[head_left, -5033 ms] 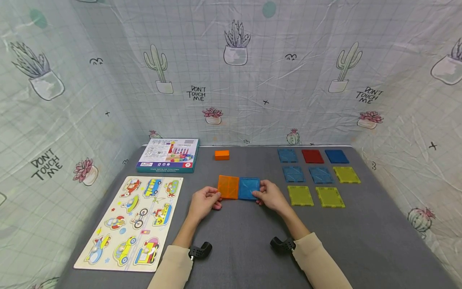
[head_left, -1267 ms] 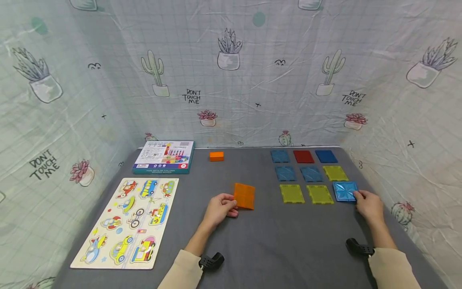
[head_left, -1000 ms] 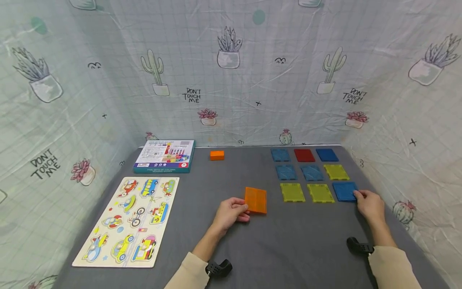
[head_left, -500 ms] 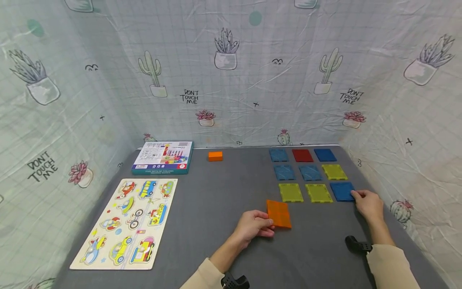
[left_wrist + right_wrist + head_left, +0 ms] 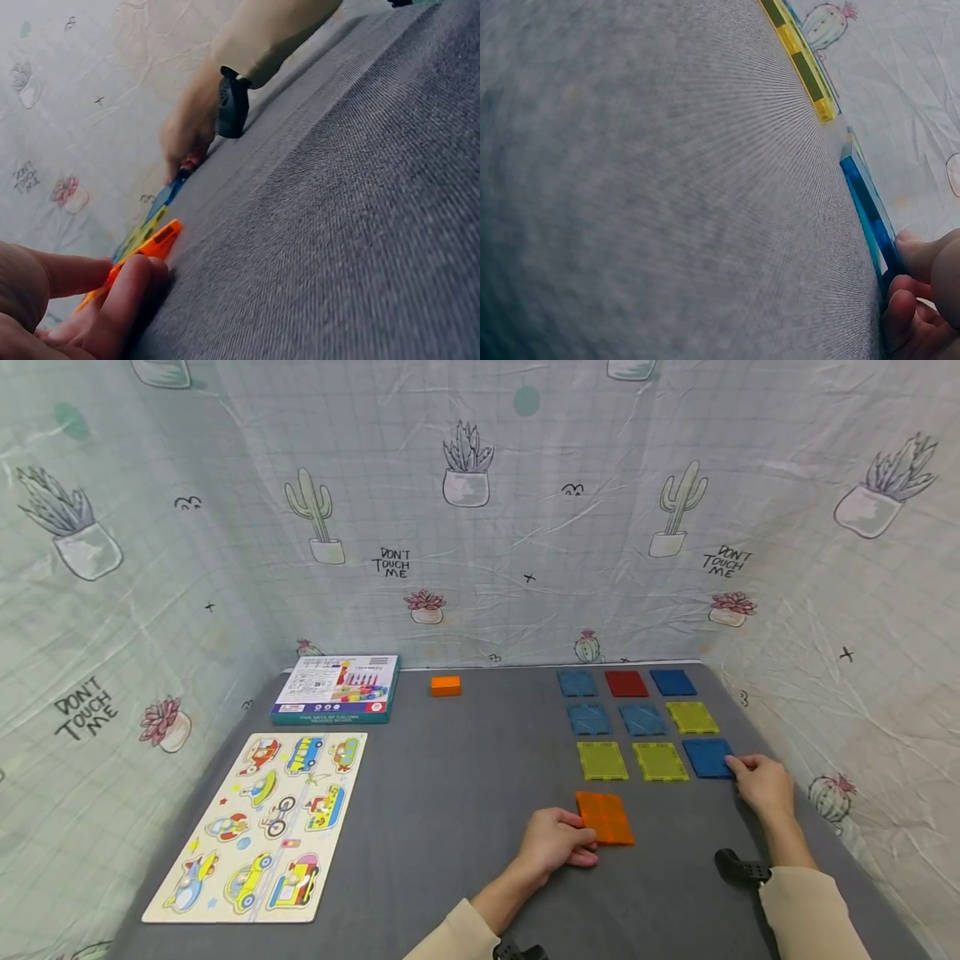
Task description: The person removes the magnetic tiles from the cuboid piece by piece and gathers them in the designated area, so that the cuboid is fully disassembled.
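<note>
In the head view my left hand (image 5: 557, 841) pinches a translucent orange magnetic tile (image 5: 609, 818) by its left edge, in front of the tile rows. The left wrist view shows thumb and fingers on either side of that orange tile (image 5: 161, 241), which is tilted close over the cloth. My right hand (image 5: 767, 787) pinches the right edge of a blue magnetic tile (image 5: 705, 758) at the right end of the front row. In the right wrist view this blue tile (image 5: 870, 206) leans slightly, its near edge between thumb and fingers.
Behind the hands lie two yellow tiles (image 5: 602, 761), pale blue tiles (image 5: 589, 719), a third yellow tile (image 5: 692, 717), a red tile (image 5: 626, 683) and a dark blue tile (image 5: 672, 682). An orange block (image 5: 446, 686), a boxed toy set (image 5: 336, 689) and a vehicle puzzle board (image 5: 258, 827) are further left.
The blue tile, earlier beside the orange one at the centre, is now at the front row's right end. My left hand has carried the orange tile right and towards me.
</note>
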Available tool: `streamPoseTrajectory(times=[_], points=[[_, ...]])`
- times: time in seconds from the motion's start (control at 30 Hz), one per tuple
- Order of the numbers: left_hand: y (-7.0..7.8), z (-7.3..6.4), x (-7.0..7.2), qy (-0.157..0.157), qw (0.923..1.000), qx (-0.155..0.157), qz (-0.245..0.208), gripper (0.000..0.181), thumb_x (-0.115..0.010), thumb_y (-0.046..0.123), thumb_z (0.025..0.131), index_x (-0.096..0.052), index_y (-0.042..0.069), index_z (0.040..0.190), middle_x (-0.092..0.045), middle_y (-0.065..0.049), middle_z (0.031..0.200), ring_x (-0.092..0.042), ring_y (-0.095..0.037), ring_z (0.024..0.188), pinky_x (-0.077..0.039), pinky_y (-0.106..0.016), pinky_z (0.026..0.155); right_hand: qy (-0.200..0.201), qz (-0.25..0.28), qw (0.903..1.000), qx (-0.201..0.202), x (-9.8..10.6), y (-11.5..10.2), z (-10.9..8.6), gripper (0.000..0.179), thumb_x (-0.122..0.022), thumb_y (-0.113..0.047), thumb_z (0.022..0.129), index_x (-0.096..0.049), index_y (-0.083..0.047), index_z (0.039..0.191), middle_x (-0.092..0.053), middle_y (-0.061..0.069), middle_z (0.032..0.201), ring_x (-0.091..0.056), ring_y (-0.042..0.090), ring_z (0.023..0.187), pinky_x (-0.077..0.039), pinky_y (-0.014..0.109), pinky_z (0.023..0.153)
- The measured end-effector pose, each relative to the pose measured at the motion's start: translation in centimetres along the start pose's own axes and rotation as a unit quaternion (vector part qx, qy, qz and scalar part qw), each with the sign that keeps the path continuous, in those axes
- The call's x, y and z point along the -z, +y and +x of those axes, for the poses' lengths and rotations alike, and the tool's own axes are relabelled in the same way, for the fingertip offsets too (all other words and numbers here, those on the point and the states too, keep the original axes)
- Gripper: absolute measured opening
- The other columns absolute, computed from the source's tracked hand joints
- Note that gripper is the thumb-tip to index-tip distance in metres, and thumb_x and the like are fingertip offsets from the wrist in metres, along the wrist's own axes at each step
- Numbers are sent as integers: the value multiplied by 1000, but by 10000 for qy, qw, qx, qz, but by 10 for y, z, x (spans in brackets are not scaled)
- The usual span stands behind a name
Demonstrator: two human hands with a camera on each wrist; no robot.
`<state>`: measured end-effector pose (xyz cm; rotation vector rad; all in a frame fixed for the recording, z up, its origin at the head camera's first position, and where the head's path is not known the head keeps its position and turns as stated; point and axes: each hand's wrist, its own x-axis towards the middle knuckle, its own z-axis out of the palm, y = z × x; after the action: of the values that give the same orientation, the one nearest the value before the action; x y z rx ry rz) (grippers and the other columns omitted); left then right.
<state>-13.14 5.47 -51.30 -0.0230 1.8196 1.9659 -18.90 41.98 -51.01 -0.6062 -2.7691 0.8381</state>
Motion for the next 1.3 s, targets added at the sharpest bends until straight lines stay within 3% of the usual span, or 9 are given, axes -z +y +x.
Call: streamPoseTrajectory(times=[0.2,0.57,0.9,1.3], points=[[5,2,-10,271,9988,-26,412,24,-77,4,83,-63,3,102,-73,-12,71,-71,-20,53,-61,-33,52,-61,91,9999,-31,-1,0,1,50,-52,-36,103,-66,11,112,-69,18,79,-57,13,54,-42,28,53],[6,5,-13,481,9974,-122,521,11,-77,5,84,-67,3,87,-72,-13,68,-70,-19,51,-61,-32,51,67,213,9997,-44,-3,0,0,43,-57,-32,101,-68,8,107,-69,17,78,-57,12,52,-43,28,51],[-2,4,-18,720,9913,-655,890,7,-74,7,88,-70,5,82,-70,-6,63,-68,-16,46,-58,-28,47,230,168,9996,-4,-4,2,0,42,-58,-32,100,-70,7,105,-68,8,69,-56,14,55,-41,28,52],[-3,2,-14,644,9908,-774,906,7,-73,7,88,-69,5,82,-70,-6,63,-67,-14,45,-58,-29,46,133,577,9981,169,-1,3,-3,46,-56,-31,101,-66,11,116,-70,5,69,-58,4,49,-50,24,45]])
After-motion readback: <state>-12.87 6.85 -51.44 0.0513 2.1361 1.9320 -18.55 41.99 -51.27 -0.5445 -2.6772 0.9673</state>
